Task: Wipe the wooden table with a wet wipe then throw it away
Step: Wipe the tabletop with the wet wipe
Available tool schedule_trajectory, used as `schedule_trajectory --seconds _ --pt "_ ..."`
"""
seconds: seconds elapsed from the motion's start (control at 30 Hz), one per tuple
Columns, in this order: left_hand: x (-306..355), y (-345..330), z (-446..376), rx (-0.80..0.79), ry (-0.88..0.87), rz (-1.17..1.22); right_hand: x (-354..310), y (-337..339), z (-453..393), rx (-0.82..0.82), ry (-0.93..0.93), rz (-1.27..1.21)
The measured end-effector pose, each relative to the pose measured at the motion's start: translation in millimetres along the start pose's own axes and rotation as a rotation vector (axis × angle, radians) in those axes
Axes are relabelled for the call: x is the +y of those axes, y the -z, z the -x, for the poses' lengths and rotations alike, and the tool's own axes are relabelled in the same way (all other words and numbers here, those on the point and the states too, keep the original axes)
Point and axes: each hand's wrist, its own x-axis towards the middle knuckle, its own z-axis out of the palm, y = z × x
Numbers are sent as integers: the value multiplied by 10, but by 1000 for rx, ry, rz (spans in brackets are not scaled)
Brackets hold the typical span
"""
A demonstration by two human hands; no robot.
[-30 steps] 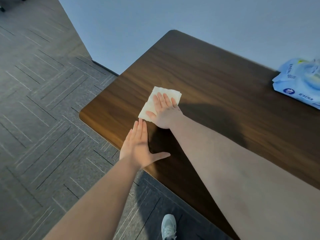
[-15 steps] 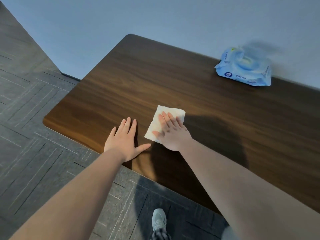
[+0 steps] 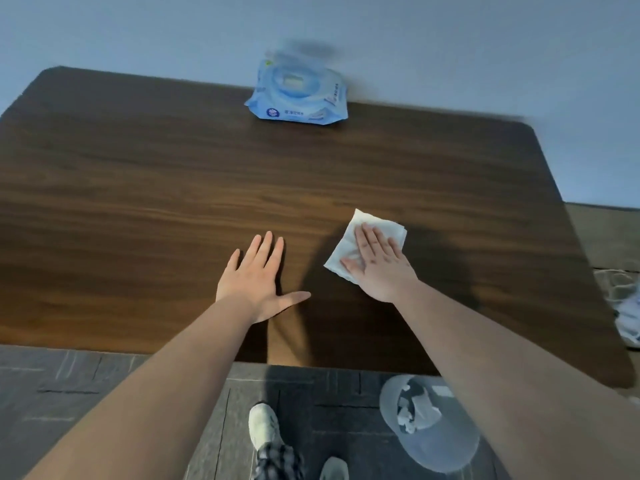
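Right hand (image 3: 381,265) flat on a white wet wipe (image 3: 360,244) on a dark wooden desk (image 3: 138,188); left hand (image 3: 258,280) flat beside it.

Desk: brown wood grain, rounded corners, far edge against a pale blue-grey wall (image 3: 450,46). Blue wet-wipe pack (image 3: 298,98) lies at the far edge, blurred, print unreadable. Both hands' fingers are extended and gripping nothing; right fingers press the wipe, left rest slightly spread on bare wood, thumb out. Floor: grey carpet tiles (image 3: 69,393). Grey waste bin (image 3: 429,431) below the near edge, holding crumpled white paper, partly covered by the right forearm. Pale items at the right frame edge are indistinct.
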Motion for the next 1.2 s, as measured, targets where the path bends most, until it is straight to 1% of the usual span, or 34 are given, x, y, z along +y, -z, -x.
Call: schedule_trajectory --seconds 0.2,0.3,0.43,0.6,0.73,0.93,1.07,1.2 --pt "804 -72 -244 -26 -145 -55 1013 -16 307 20 -182 -50" --pt "1098 -151 -302 -68 -175 -106 1420 -51 453 42 -250 -83" --pt "1217 -225 -356 -130 -144 -138 1885 -80 626 44 -333 -108" --pt "1222 -232 -376 -160 -117 -139 2232 -91 825 42 -417 -133" --pt "1230 -234 -376 -160 -115 -138 2324 -92 915 45 -455 -146" --pt "1213 -255 -371 -134 -118 -127 2218 -106 918 47 -477 -141" --pt "1202 -246 -382 -134 -132 -107 1967 -104 918 13 -441 -130" --pt "1107 -243 -282 -47 -170 -24 1547 -123 813 16 -379 -117"
